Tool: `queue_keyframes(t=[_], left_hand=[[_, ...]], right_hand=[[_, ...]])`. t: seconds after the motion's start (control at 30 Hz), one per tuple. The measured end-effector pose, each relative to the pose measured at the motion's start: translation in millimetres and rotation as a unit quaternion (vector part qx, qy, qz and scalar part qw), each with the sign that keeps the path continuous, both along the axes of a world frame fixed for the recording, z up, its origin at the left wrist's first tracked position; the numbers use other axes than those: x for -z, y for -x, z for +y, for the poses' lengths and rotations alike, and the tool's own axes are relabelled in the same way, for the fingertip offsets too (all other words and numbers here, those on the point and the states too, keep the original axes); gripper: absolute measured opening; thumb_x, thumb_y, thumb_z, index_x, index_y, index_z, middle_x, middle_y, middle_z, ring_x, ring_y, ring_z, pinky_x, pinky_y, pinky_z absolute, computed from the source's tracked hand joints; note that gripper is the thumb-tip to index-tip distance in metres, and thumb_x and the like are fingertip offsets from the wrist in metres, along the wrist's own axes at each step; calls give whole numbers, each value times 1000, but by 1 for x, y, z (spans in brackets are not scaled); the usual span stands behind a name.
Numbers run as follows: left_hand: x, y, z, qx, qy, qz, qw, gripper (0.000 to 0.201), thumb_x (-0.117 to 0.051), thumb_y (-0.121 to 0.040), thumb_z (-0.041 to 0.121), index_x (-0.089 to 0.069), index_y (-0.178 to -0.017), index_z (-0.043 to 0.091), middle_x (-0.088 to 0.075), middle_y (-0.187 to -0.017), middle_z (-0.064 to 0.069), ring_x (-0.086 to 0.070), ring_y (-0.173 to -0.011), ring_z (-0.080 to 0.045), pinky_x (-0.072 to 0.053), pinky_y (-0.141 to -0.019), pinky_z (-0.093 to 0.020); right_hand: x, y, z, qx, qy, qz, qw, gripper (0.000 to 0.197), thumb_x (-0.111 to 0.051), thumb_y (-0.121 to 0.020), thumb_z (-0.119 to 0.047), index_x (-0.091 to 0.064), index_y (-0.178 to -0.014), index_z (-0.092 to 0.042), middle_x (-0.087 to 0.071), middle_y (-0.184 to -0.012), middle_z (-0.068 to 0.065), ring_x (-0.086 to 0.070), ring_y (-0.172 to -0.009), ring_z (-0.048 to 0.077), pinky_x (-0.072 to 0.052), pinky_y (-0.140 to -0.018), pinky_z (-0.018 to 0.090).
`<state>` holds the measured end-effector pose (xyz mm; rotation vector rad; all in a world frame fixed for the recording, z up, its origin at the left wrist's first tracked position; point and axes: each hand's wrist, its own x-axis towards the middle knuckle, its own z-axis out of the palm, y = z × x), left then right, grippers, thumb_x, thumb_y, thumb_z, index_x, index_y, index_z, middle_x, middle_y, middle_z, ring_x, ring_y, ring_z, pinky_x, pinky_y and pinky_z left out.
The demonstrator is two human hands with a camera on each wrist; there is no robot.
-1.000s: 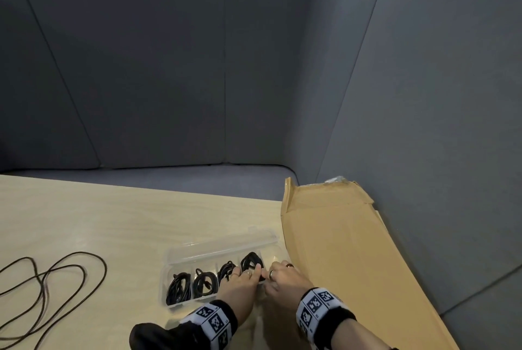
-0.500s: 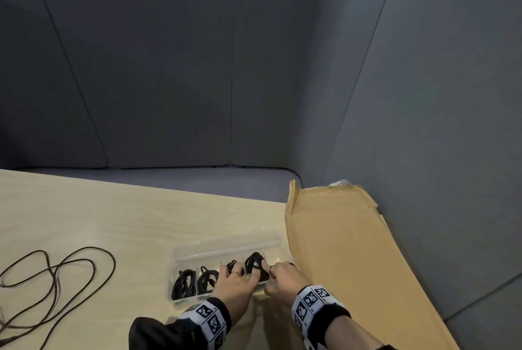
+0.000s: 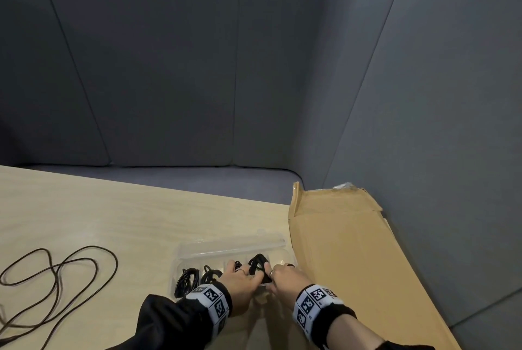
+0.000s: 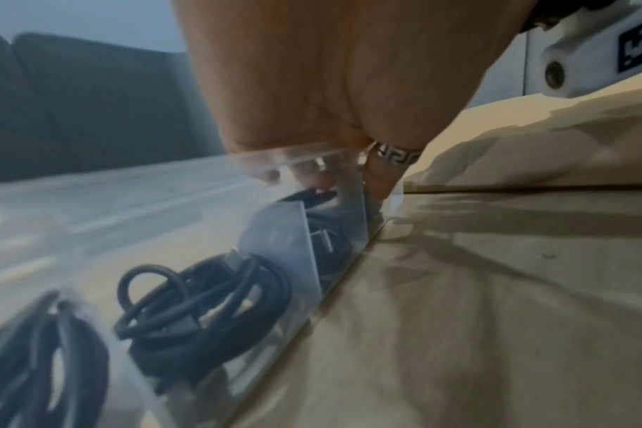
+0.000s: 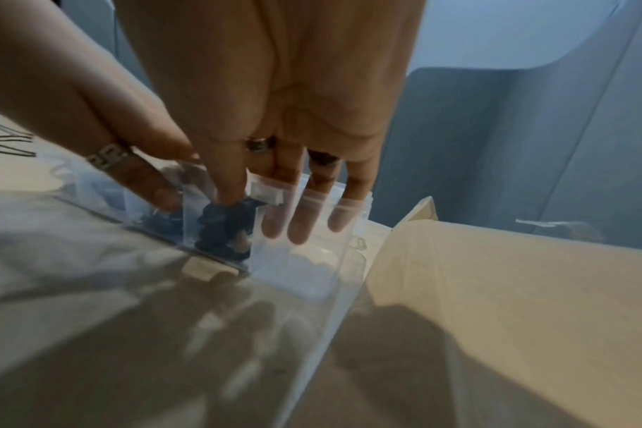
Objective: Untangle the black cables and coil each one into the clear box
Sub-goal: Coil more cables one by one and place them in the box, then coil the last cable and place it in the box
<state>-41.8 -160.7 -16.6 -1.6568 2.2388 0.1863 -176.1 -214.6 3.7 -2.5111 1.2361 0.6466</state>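
The clear box (image 3: 234, 249) lies on the table with its lid folded back. Coiled black cables fill its left compartments (image 3: 186, 282) (image 4: 202, 304). Another black coil (image 3: 258, 263) (image 5: 224, 228) sits in the fourth compartment. My right hand (image 3: 271, 272) (image 5: 294, 208) reaches in with straight fingers: the index presses on this coil, the other fingers stand in the empty rightmost compartment. My left hand (image 3: 245, 272) (image 4: 312, 176) presses down beside it with extended fingers. One long black cable (image 3: 56, 279) lies loose on the table at the left.
A flattened cardboard box (image 3: 339, 265) lies right of the clear box, touching its end. The pale wooden table (image 3: 113, 222) ends at a grey padded bench and grey wall panels (image 3: 169, 67) behind and to the right.
Both hands stay at the fourth compartment, pushing the coil lower. The head view has shifted slightly; the loose cable has not moved.
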Motion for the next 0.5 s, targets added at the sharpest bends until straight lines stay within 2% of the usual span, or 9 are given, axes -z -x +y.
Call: queue_keyframes(t=[0.17,0.33,0.4,0.43,0.47,0.5], left_hand=[[4,-2,-7,31,21,-9,999,57,-40,-90,11,-16,-141,2,-58,-121,-19,-42,-120,-31,-22,-98,-49],[9,-2,-8,48,36,7,998,58,-34,-88,4,-14,-142,-2,-58,-119,-21,-45,-114,-34,-23,-95,-49],[11,-4,-7,45,48,26,998,58,-37,-85,4,-17,-140,-2,-61,-114,-20,-48,-109,-33,-26,-94,-50],[10,-5,-6,52,68,33,996,59,-45,-82,7,-25,-136,-1,-65,-106,-16,-53,-103,-30,-32,-91,-49],[11,-6,-4,52,70,30,996,61,-60,-71,14,-37,-127,2,-70,-91,-7,-59,-91,-25,-41,-82,-47],[12,-7,-1,49,66,10,997,67,-72,-53,22,-45,-113,8,-69,-71,4,-62,-76,-19,-48,-68,-41]], right_hand=[[10,1,1,-27,27,18,999,57,-32,-101,-28,-10,-149,-7,-39,-142,17,-35,-131,36,-31,-104,47],[12,0,-2,-35,32,32,998,58,-34,-101,-26,-9,-149,-6,-39,-142,18,-34,-131,38,-30,-104,48],[10,-1,-3,-33,22,32,999,57,-31,-101,-30,-12,-148,-5,-40,-141,18,-35,-130,38,-31,-104,48],[10,-1,-5,-33,18,31,999,56,-31,-101,-32,-15,-148,-5,-41,-141,18,-36,-130,38,-31,-104,49],[7,-2,-6,-32,13,33,999,56,-31,-101,-34,-19,-146,-5,-42,-139,18,-37,-129,38,-32,-103,49],[7,-3,-8,-31,8,34,999,54,-32,-100,-35,-23,-144,-5,-44,-137,19,-38,-127,38,-33,-102,49]])
